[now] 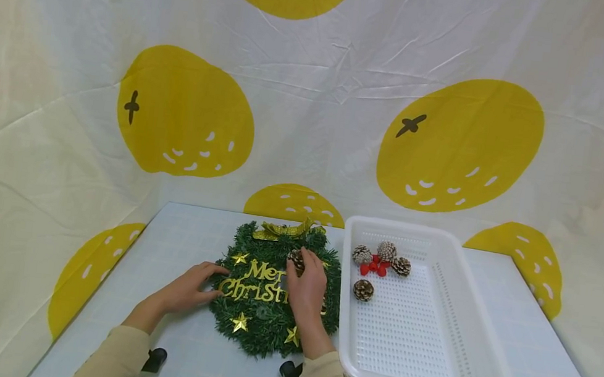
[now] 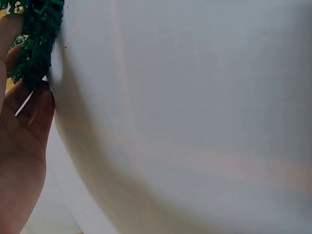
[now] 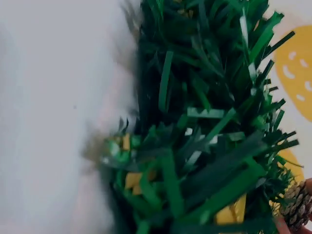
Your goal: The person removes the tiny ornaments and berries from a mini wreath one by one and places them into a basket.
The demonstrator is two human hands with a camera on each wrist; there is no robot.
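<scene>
A green Christmas wreath (image 1: 262, 342) lies on the table, bearing gold "Merry Christmas" lettering (image 1: 247, 289), gold stars (image 1: 239, 322) and a gold bow (image 1: 280, 231) at its far edge. My right hand (image 1: 309, 286) pinches a pinecone (image 1: 295, 258) over the wreath's upper right part; part of the lettering is hidden behind this hand. That pinecone (image 3: 296, 207) also shows at the corner of the right wrist view, beside the green tinsel (image 3: 204, 126). At the wreath's left side, my left hand (image 1: 187, 287) grips the edge, its fingers (image 2: 44, 114) around the tinsel.
To the right of the wreath stands a white plastic basket (image 1: 479, 321). Inside, near its far left corner, are several pinecones (image 1: 363, 290) and a cluster of red berries (image 1: 374, 266). A white curtain (image 1: 313, 140) with yellow fruit prints hangs behind the table.
</scene>
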